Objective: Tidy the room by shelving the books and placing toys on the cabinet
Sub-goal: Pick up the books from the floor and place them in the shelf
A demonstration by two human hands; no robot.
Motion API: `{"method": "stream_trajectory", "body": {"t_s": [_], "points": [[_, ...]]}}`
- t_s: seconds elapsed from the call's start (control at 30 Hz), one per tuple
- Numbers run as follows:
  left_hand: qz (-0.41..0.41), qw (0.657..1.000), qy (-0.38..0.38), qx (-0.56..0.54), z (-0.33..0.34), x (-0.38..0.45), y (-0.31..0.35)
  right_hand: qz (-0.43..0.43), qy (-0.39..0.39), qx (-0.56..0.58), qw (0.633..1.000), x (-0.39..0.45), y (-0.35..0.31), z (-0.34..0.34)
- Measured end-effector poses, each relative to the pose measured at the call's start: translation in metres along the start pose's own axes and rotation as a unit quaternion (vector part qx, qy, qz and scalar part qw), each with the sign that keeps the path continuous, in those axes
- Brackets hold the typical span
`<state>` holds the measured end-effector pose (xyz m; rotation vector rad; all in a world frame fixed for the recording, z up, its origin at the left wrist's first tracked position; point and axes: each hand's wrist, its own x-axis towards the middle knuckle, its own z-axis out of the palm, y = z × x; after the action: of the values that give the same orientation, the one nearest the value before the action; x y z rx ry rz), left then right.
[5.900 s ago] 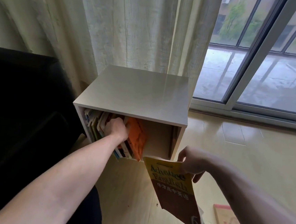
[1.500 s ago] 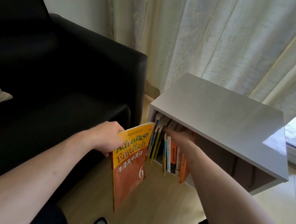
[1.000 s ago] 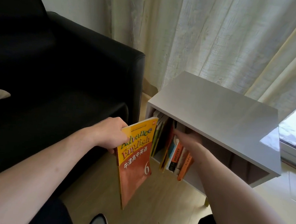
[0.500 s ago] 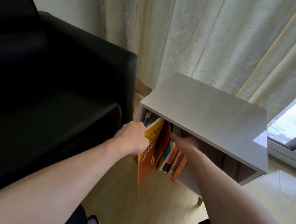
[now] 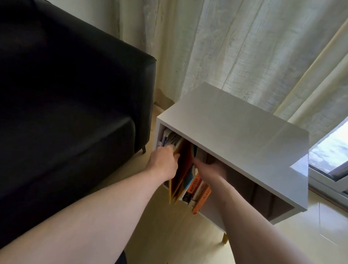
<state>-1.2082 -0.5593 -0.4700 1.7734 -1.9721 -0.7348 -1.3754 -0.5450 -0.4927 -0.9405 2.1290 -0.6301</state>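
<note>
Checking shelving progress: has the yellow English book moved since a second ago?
Yes. The yellow book has gone from outside the cabinet into its opening.

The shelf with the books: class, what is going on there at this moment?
A person is sliding a yellow book into the white shelf beside the black sofa. The left hand grips the book, which juts partway out. The right hand holds the leaning books aside to make a gap.
</note>
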Motion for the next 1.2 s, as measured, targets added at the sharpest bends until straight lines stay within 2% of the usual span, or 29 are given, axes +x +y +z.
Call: {"method": "stream_trajectory", "body": {"t_s": [0.1, 0.2, 0.37, 0.53, 0.7, 0.8, 0.97, 1.1, 1.2], "points": [[-0.021, 0.999, -0.045, -0.001, 0.013, 0.004, 0.002, 0.004, 0.002, -0.005, 1.0, 0.001, 0.0, 0.002], [-0.031, 0.998, -0.047, 0.019, 0.025, 0.001, 0.007, 0.004, 0.01, -0.007, 1.0, 0.004, 0.001, 0.004], [-0.055, 0.998, 0.024, -0.013, 0.032, 0.003, 0.014, -0.006, 0.016, -0.007, 1.0, 0.005, 0.001, 0.008], [-0.077, 0.988, 0.093, -0.096, 0.032, 0.016, 0.008, -0.015, 0.019, -0.002, 1.0, 0.005, 0.003, 0.008], [-0.099, 0.982, 0.024, -0.158, 0.035, 0.023, -0.001, -0.029, 0.014, 0.001, 0.999, 0.003, 0.001, 0.006], [-0.095, 0.986, -0.003, -0.139, 0.036, 0.024, -0.002, -0.033, 0.009, -0.004, 0.999, 0.004, 0.0, 0.007], [-0.085, 0.993, 0.023, -0.078, 0.036, 0.022, -0.004, -0.044, 0.005, -0.025, 0.999, -0.001, -0.003, 0.009], [-0.076, 0.994, 0.03, -0.076, 0.029, 0.022, -0.005, -0.041, -0.025, -0.016, 0.999, -0.003, 0.0, 0.016], [-0.069, 0.995, 0.025, -0.063, 0.022, 0.021, -0.007, -0.042, -0.012, -0.007, 0.999, 0.001, 0.004, 0.02]]}}
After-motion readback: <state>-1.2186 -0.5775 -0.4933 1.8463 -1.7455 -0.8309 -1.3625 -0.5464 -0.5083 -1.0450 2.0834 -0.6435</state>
